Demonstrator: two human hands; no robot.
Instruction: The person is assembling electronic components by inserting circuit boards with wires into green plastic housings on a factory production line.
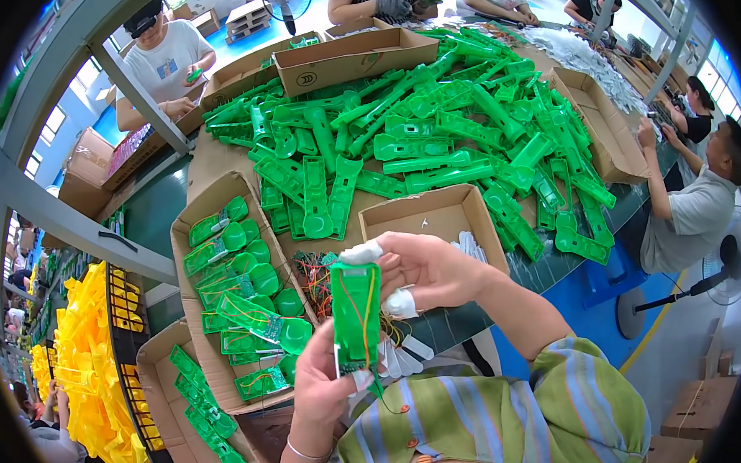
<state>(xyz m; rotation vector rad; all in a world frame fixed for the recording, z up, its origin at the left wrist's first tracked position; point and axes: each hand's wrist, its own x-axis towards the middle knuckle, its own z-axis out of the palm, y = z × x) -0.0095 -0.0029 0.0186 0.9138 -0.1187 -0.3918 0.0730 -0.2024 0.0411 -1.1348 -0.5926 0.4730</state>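
Note:
My left hand [321, 381] grips the lower end of a green plastic housing [356, 312], its wrapped thumb at the bottom edge. Red and yellow wires run along the inside of this shell, and a green wire dangles below it. My right hand [431, 270] holds the upper right corner, index finger across the top and thumb by the side. White wraps cover those two fingertips. Behind the housing lies a tangle of small wired circuit boards [312, 276]. A carton of wired green housings [246, 326] stands to the left.
A large heap of green shells [432, 119] covers the table beyond my hands. An open carton [428, 212] with white strips stands just ahead. More green pieces lie in a lower left carton [162, 385], beside yellow parts [97, 371] in a black crate. Co-workers sit around the table.

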